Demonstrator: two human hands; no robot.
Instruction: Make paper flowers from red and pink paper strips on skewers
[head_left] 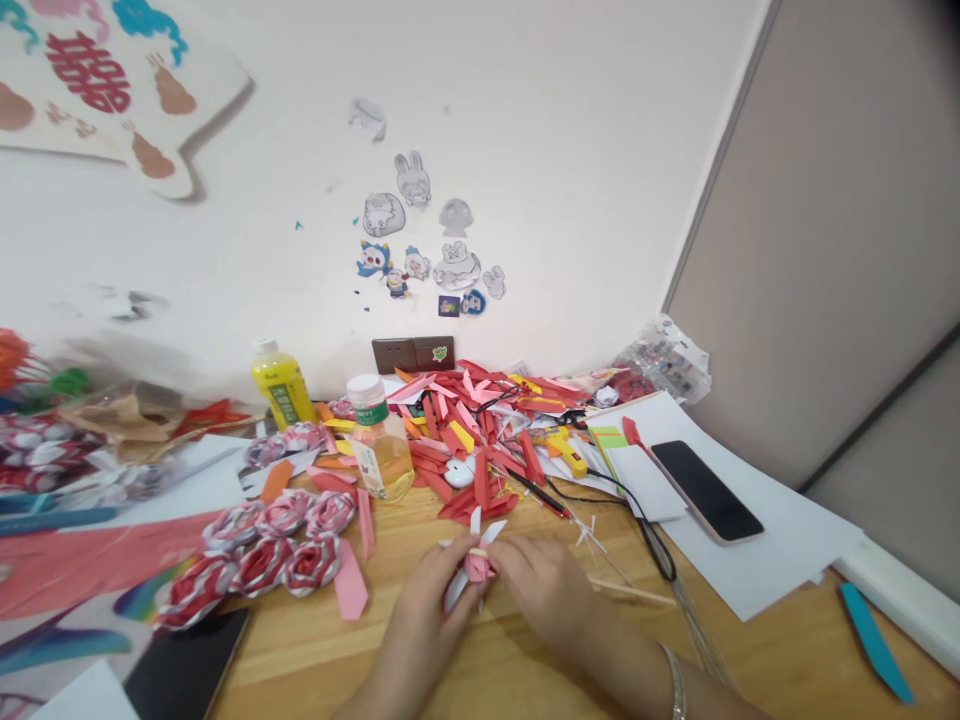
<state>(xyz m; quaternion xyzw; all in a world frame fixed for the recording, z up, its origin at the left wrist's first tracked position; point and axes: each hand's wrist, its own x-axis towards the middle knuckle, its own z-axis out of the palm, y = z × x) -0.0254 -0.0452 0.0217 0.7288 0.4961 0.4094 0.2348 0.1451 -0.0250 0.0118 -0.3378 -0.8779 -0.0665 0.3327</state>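
Observation:
Near the front middle of the wooden table, my left hand holds a small pink and white folded-paper flower between thumb and fingers. White strips stick out from the flower's top and lower left. My right hand pinches the flower's right edge, where a short pale piece lies across its top. Beyond my hands is a heap of red, pink and yellow paper strips. Finished-looking red, pink and white paper roses lie in rows to the left.
A tea bottle and a yellow bottle stand behind on the left. A yellow glue gun with a black cord lies right of the heap. Farther right are a phone on white paper and a teal object.

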